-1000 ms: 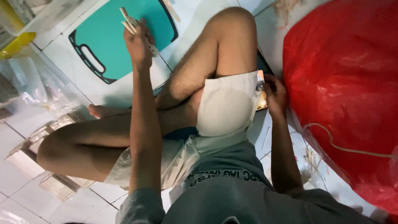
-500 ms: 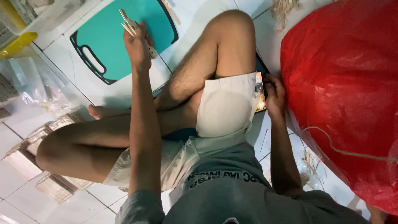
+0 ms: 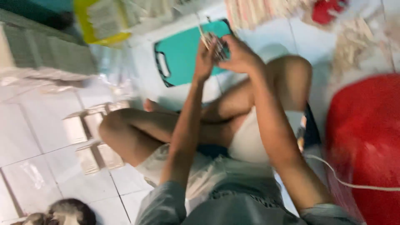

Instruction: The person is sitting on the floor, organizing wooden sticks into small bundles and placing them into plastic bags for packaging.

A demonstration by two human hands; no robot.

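A: We start with the biggest thing, the red sack (image 3: pixel 366 141), filling the right edge of the frame from mid-height down, with a white cord (image 3: pixel 346 181) curving across its lower part.

B: Then our own legs, crossed on the white tiled floor (image 3: pixel 25 137) through the middle of the frame, pale shorts at the lower centre.

A: Above the knees, in the upper centre, we see the teal cutting board (image 3: pixel 183 56) lying flat on the tiles, its handle slot toward the left.

B: In the upper left sits a yellow tray (image 3: pixel 98 25) with pale stuff stacked in it. Along the top right, heaps of light sticks (image 3: pixel 354 37) are spread over the floor.

A: Left of our knee, clear flat packets (image 3: pixel 89 141) lie on the tiles, and something dark and furry (image 3: pixel 68 212) shows in the bottom left corner.

B: Now the hands, both raised over the board's right end. Our left hand (image 3: pixel 205 58) is closed around a thin bundle of sticks (image 3: pixel 211 41), which pokes out above the fingers.

A: Our right hand (image 3: pixel 237 56) meets it from the right, fingers curled onto the same bundle, touching the left hand.

B: The frame is blurred by motion, so it seems the right hand pinches the bundle, though we can't make out each finger.
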